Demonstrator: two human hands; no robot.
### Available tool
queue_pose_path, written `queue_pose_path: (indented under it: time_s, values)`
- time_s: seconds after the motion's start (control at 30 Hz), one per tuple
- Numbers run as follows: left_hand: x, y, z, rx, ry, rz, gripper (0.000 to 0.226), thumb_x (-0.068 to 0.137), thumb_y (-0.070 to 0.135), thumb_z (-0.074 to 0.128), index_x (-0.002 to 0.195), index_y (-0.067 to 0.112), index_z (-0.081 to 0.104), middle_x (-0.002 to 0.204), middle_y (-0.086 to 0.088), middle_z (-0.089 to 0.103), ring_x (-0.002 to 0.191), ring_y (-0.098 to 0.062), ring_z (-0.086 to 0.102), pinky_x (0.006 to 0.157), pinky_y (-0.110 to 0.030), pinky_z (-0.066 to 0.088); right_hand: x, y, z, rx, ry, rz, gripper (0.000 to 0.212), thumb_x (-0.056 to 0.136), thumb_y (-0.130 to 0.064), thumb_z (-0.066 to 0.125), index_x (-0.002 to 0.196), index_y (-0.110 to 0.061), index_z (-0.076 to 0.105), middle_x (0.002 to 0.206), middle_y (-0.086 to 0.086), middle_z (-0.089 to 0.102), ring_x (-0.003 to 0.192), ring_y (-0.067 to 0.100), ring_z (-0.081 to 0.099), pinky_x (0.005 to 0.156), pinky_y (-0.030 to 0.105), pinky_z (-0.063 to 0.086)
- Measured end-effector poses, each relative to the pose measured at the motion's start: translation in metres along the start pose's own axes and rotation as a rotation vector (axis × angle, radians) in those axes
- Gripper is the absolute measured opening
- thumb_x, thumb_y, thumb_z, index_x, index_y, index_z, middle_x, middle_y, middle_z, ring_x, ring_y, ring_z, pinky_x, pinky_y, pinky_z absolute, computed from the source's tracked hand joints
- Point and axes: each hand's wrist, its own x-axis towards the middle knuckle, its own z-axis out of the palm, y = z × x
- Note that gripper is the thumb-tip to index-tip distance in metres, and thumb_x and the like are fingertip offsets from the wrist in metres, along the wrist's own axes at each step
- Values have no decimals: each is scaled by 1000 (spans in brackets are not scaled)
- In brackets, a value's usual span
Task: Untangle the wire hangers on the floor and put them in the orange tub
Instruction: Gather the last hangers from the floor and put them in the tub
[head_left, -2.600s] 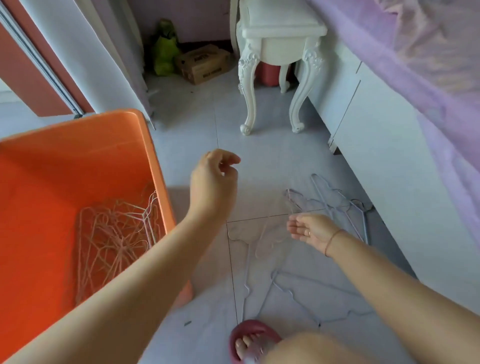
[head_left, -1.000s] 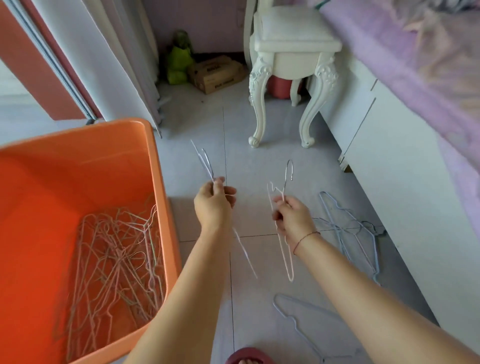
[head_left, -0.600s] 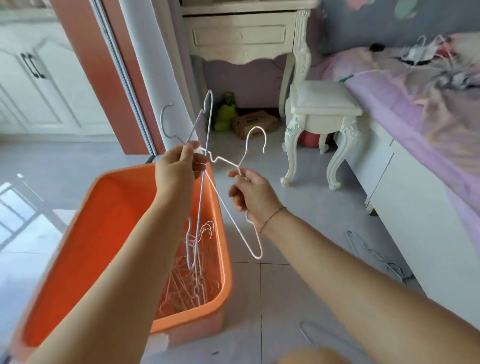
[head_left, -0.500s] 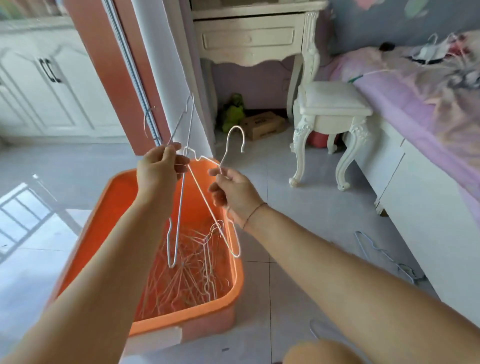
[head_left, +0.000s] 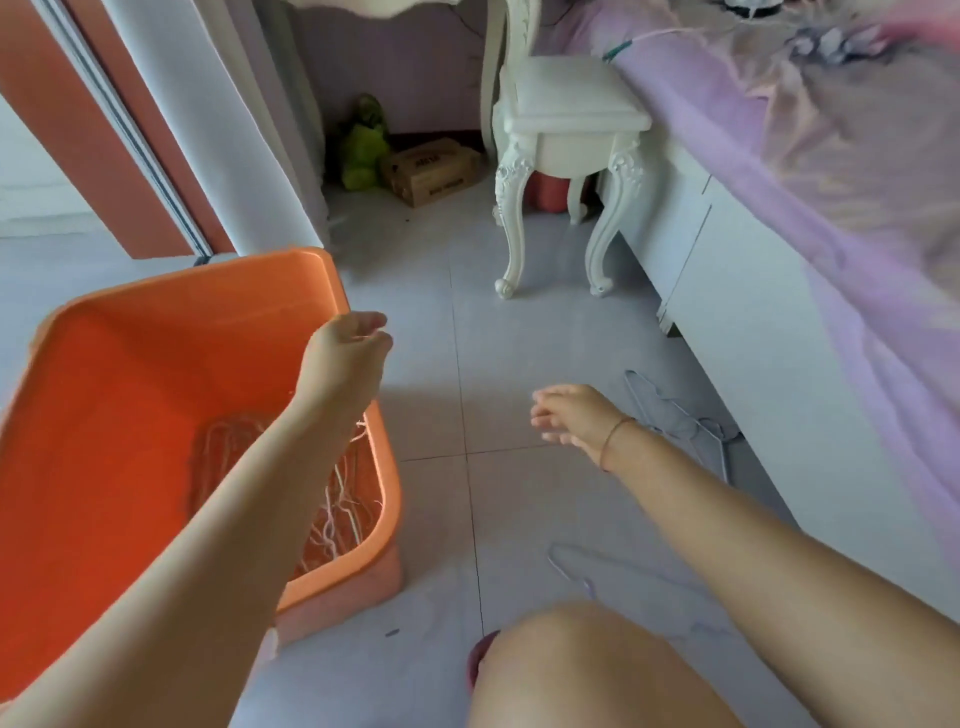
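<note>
Hands are both empty: the left hand (head_left: 347, 349) hangs over the orange tub's (head_left: 130, 374) far corner with fingers loosely curled, and the right hand (head_left: 574, 415) reaches over the floor, fingers spread. Wire hangers (head_left: 337, 493) lie in the tub, and more hangers (head_left: 680, 421) lie by the bed.

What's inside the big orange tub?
A tangled pile of pale wire hangers lies at the bottom of the orange tub. The person's left arm reaches across it and covers part of the pile, so you can't count them.
</note>
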Motion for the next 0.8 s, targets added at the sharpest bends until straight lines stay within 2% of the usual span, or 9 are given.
queue_pose_path:
  time_s: [0.1,0.2,0.33,0.5,0.57,0.63,0.67,0.73,0.8]
  values:
    - [-26,-7,80,65,-230,75,24,85,13,55,96,28,69,69,13,61,41,4,49,38,-6,35,3,63,-74,119,213,162,7,95,-11,45,92,-12,51,72,4,49,64,11,48,58,23,37]
    - [-45,-41,151,123,-432,13,22,86,13,54,96,23,70,85,5,68,68,-6,58,58,-15,42,-3,137,-125,97,379,352,22,93,-12,48,72,-17,50,67,3,46,61,13,46,57,25,35]
    - [-70,-108,219,310,-635,-135,26,90,15,51,109,17,68,105,-5,70,80,-15,54,69,-20,36,-14,232,-144,6,429,603,33,92,-5,45,60,-14,44,61,6,43,55,16,39,55,24,31]
    - [-96,-176,259,467,-905,-190,30,93,16,48,118,17,63,123,-2,63,103,-13,56,84,-21,39,-15,283,-117,24,417,765,30,90,-5,47,63,-15,41,70,5,45,62,17,45,72,35,49]
    - [-101,-193,268,504,-979,-188,33,94,18,48,125,17,58,131,-1,58,116,-16,54,93,-22,38,0,286,-99,234,441,714,19,88,3,46,70,-2,48,74,21,49,62,28,51,70,37,49]
    - [-98,-205,277,591,-1024,-99,40,94,21,47,134,19,51,140,0,51,127,-18,46,104,-27,35,23,274,-86,430,386,632,18,91,4,42,101,16,52,90,45,47,79,39,60,85,46,50]
    - [-95,-210,280,655,-1031,-30,43,94,22,47,137,20,47,143,1,47,131,-19,42,107,-29,33,36,266,-83,470,321,597,23,93,1,41,111,14,50,93,43,52,79,33,63,86,42,52]
    - [-85,-218,285,750,-997,73,47,92,22,46,139,24,42,146,4,42,133,-20,37,108,-32,29,63,252,-87,401,246,534,16,95,-4,42,107,-2,52,79,18,60,58,15,64,59,25,52]
    - [-74,-227,286,818,-950,124,48,92,24,47,140,26,41,146,6,41,134,-19,35,108,-34,26,91,243,-104,142,383,411,16,90,-4,49,101,-6,60,78,12,65,59,18,62,56,27,48]
